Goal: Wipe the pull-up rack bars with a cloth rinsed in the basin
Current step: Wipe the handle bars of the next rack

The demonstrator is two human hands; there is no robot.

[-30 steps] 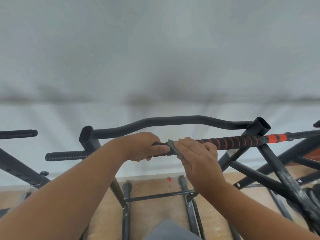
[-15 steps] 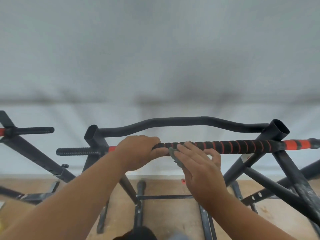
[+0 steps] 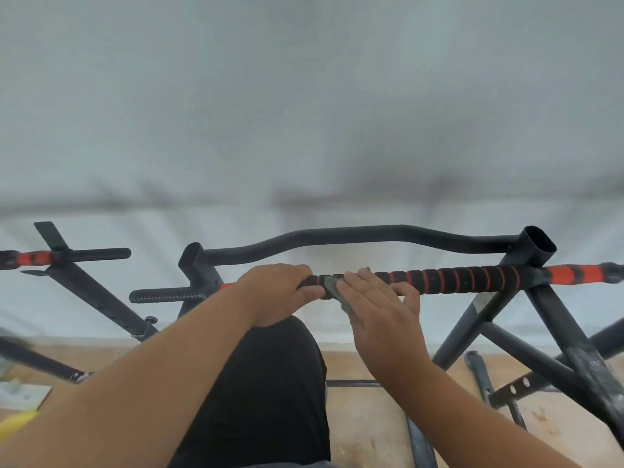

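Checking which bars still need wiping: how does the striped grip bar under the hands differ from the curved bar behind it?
The striped grip bar is straight; the curved bar bends upward in its middle. The striped one is wrapped in black and orange; the curved one is bare black. The left hand grips the striped bar and the right hand holds the cloth on it; nothing touches the curved bar. Both span the same two uprights.

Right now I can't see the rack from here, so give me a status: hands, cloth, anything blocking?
Left hand grips the striped bar. Right hand presses the grey cloth onto it. Bar to the right unobstructed. Basin not in view.
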